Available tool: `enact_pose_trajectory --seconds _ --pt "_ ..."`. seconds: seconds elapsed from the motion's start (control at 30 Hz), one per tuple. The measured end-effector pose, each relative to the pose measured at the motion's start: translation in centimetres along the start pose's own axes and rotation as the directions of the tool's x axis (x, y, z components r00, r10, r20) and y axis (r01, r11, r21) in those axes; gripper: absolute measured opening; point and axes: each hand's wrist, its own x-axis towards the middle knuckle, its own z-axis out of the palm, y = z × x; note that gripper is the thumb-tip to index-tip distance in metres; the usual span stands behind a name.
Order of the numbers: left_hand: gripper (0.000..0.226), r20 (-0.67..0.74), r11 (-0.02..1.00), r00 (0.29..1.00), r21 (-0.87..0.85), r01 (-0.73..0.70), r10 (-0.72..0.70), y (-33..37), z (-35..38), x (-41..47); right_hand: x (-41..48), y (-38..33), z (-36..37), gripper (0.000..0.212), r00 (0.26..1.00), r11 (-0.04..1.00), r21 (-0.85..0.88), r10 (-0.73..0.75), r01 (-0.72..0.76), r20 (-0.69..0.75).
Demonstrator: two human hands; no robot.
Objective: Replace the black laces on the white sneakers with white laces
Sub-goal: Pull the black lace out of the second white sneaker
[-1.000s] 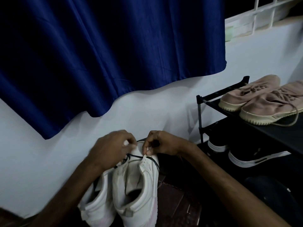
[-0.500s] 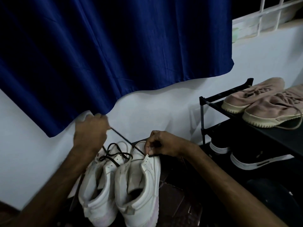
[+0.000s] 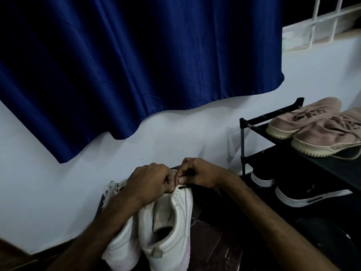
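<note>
From the head camera, the two white sneakers stand side by side on the dark tiled floor [image 3: 213, 229] at 6 o'clock, toes toward the wall: the white high-top sneaker [image 3: 172, 231] and, at its 9 o'clock, the second white sneaker [image 3: 121, 245], partly under your left forearm. Both your hands meet at the high-top's top eyelets. Your right hand [image 3: 199, 175] is curled, thumb and forefinger pinching the eyelet edge, where a short piece of black lace [image 3: 185, 186] shows. Your left hand [image 3: 150, 180] is curled too, fingertips at the same spot; whether it grips the lace, you cannot tell. At 3 o'clock a black shoe rack [image 3: 254, 122] carries pink sneakers [image 3: 312, 126] above black sneakers [image 3: 304, 194]. A blue curtain [image 3: 136, 65] hangs from 9 to 12 o'clock.
</note>
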Motion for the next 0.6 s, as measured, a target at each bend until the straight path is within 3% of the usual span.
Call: enact_pose_trajectory --seconds 0.07,0.17,0.23,0.3,0.4,0.47,0.53,0.6 --pt "0.002 0.017 1.000 1.000 0.003 0.010 -0.010 0.1 0.1 0.1 0.1 -0.1 -0.1 0.012 1.000 1.000 -0.029 -0.007 0.007 0.005" --pt "0.013 -0.045 0.970 0.998 0.243 -0.025 0.037 -0.1 -0.9 0.1 0.2 -0.3 -0.2 0.013 1.000 0.998 -0.058 -0.023 0.024 0.008" --pt "0.016 -0.168 0.921 0.985 0.379 0.089 -0.026 -2.1 -2.5 0.3 0.3 -0.6 -0.2 0.012 0.999 0.996 -0.084 -0.036 0.037 0.009" --pt "0.022 -0.283 0.884 0.948 0.394 0.251 -0.143 -4.9 -3.7 0.0 0.3 -0.7 -0.3 0.012 0.999 0.995 -0.091 -0.041 0.041 0.002" --pt "0.021 -0.227 0.831 0.943 0.452 0.324 -0.244 -6.0 -3.0 -1.0 0.2 -0.5 -0.2 0.012 0.999 0.997 -0.065 -0.040 0.040 0.003" --pt "0.018 -0.181 0.900 0.971 0.378 0.217 -0.158 -5.4 -1.8 -1.2 0.2 -0.4 -0.3 0.012 1.000 0.999 -0.022 -0.023 0.023 0.003" --pt "0.014 -0.151 0.995 0.986 0.064 0.080 -0.069 -3.9 -1.5 -1.3 0.2 -0.4 -0.4 0.012 1.000 1.000 0.014 -0.013 0.013 -0.003" --pt "0.013 -0.015 0.998 1.000 -0.065 -0.018 0.017 -2.1 -1.3 -0.8 0.2 -0.3 -0.5 0.012 1.000 1.000 0.019 -0.019 0.019 -0.007"
